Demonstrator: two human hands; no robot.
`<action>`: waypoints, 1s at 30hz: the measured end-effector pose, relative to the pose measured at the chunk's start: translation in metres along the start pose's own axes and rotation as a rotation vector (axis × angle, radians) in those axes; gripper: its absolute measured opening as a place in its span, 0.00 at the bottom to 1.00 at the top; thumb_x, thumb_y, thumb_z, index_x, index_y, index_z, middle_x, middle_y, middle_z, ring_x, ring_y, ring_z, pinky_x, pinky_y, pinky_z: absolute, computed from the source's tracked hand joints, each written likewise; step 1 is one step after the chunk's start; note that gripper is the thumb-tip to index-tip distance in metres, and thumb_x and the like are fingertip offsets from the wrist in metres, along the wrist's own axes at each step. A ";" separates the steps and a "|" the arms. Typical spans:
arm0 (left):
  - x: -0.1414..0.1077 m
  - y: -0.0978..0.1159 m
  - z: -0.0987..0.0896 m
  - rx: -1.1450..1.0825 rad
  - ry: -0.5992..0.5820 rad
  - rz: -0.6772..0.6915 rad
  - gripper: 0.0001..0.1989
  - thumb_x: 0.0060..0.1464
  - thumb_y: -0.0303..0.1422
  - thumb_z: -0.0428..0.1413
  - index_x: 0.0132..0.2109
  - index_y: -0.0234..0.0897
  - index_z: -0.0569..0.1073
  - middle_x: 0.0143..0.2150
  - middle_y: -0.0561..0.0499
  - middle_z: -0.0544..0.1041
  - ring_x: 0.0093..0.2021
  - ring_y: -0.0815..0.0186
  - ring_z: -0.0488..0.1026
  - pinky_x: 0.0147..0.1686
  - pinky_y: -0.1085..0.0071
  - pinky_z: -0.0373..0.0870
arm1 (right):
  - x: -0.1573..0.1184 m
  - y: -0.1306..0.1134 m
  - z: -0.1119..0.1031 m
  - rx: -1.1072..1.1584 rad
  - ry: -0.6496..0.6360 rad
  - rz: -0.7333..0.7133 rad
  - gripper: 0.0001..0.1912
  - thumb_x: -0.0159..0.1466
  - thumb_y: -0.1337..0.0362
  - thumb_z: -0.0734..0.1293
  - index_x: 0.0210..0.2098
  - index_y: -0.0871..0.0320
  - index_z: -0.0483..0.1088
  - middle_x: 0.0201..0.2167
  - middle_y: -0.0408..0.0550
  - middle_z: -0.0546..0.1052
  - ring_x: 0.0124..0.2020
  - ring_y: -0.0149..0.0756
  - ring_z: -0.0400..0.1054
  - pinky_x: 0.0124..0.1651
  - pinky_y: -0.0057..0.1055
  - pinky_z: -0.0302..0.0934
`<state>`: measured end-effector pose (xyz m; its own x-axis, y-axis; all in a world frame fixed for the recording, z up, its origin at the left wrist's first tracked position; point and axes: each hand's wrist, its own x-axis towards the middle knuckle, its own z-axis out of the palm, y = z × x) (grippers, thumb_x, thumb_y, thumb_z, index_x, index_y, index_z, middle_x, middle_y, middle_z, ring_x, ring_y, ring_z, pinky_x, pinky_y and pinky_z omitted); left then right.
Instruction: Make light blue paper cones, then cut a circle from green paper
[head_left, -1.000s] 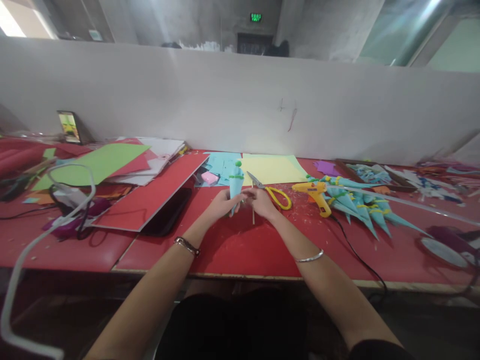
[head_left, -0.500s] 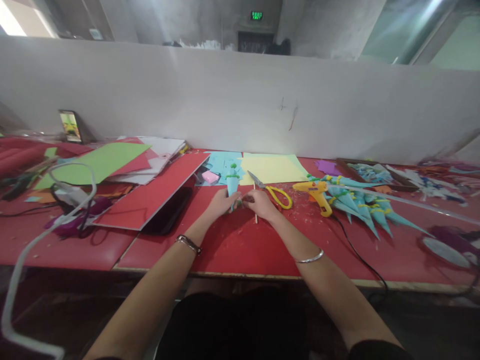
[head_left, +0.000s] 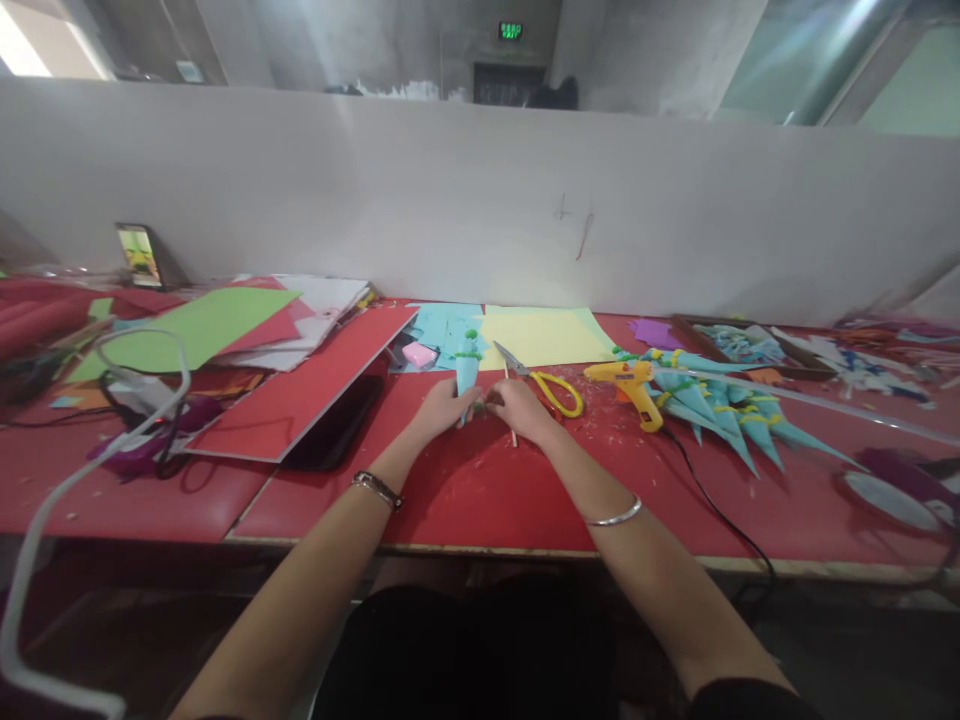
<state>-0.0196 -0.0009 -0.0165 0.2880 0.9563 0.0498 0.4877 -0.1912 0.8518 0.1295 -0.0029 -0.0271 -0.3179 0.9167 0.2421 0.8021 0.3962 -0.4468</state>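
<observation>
A light blue paper cone (head_left: 466, 372) with green trim and a green ball at its top stands upright in my left hand (head_left: 441, 408), whose fingers wrap round its lower part. Close on its right, my right hand (head_left: 519, 406) has its fingertips pinched near the cone; what they hold is too small to make out. A thin pale stick (head_left: 514, 438) shows beneath my right hand. Scissors with yellow handles (head_left: 556, 392) lie just beyond it, with their blades over yellow paper (head_left: 547, 336).
A yellow glue gun (head_left: 631, 390) with a black cord lies right, beside several finished blue cones (head_left: 697, 400). Light blue sheets (head_left: 448, 325) and a pink piece (head_left: 419, 355) lie behind my hands. A red board (head_left: 300, 395) leans at left, near a white curved stand (head_left: 37, 530).
The cone has shifted very slightly to the right and stands a little more upright. Both hands keep nearly the same place and pose.
</observation>
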 end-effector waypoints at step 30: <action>-0.001 0.002 0.003 -0.217 0.052 0.004 0.16 0.52 0.41 0.50 0.22 0.35 0.61 0.12 0.60 0.63 0.08 0.77 0.58 0.10 0.80 0.51 | -0.005 -0.013 -0.005 0.450 0.369 -0.161 0.04 0.55 0.67 0.62 0.26 0.59 0.69 0.23 0.45 0.74 0.25 0.33 0.67 0.31 0.28 0.60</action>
<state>-0.0169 -0.0033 -0.0162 0.2437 0.9669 0.0758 0.2965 -0.1487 0.9434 0.1235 -0.0132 -0.0180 -0.1569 0.7966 0.5838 0.4404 0.5855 -0.6806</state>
